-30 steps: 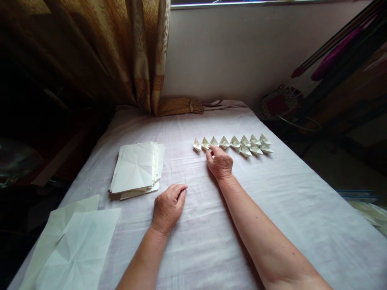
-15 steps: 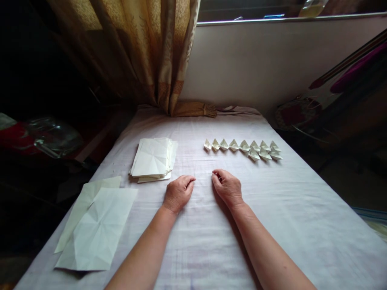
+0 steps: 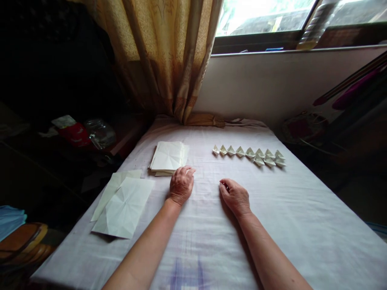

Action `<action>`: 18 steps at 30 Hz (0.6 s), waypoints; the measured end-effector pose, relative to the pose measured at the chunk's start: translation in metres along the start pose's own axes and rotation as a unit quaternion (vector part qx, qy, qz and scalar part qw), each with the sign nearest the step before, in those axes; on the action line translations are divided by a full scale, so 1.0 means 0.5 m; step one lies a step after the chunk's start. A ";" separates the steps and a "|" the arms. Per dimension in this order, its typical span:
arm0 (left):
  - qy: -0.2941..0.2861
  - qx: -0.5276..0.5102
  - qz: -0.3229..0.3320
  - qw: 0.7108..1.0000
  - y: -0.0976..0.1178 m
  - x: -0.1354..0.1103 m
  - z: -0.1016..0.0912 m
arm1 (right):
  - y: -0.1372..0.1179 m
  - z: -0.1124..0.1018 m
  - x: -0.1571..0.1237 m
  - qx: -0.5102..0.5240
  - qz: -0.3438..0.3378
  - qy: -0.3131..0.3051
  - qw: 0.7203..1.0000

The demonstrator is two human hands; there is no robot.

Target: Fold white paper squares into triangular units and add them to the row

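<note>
My left hand (image 3: 182,184) is palm down at the near right corner of a stack of creased white paper sheets (image 3: 168,156). Its fingers are loosely bent and a little apart, with nothing seen in them. To the right, my right hand (image 3: 235,196) rests on the cloth, fingers curled in and holding nothing visible. Beyond it stand small folded paper boats (image 3: 240,152), several in a back row and 3 in front at the right end. Two loose creased sheets (image 3: 125,209) overlap at the left, the upper one showing fold lines that meet in its middle.
A pale cloth (image 3: 193,225) covers the table. Gold curtains (image 3: 169,64) hang at the back beside a window (image 3: 263,18). A plastic bottle (image 3: 317,26) stands on the sill. On the dark left side are a red packet (image 3: 74,133) and a wooden stool (image 3: 22,241).
The view has tilted up, bringing in more of the window. My left hand has moved toward the paper stack and its fingers have loosened. My right hand keeps its curled pose.
</note>
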State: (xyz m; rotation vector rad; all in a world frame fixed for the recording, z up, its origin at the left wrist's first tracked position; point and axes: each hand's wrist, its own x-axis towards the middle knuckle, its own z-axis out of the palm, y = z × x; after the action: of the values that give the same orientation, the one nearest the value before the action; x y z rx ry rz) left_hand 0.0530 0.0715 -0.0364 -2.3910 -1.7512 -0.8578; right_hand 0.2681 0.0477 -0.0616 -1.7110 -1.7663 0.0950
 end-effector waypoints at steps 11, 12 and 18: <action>-0.001 0.113 -0.064 0.991 -0.118 -0.013 0.012 | 0.004 0.001 0.000 0.029 0.007 0.000 1.000; 0.002 0.112 -0.061 0.992 -0.117 -0.013 0.013 | 0.004 0.001 0.000 0.032 0.008 0.000 0.999; 0.016 0.098 -0.032 0.995 -0.118 -0.018 0.010 | 0.009 0.004 0.002 0.048 0.019 -0.009 0.999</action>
State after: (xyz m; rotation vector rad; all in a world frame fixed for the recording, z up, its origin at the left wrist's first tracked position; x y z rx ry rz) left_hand 0.0003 0.0867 -0.0608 -2.1978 -1.8157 -0.6883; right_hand 0.2710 0.0501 -0.0649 -1.6807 -1.7135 0.2092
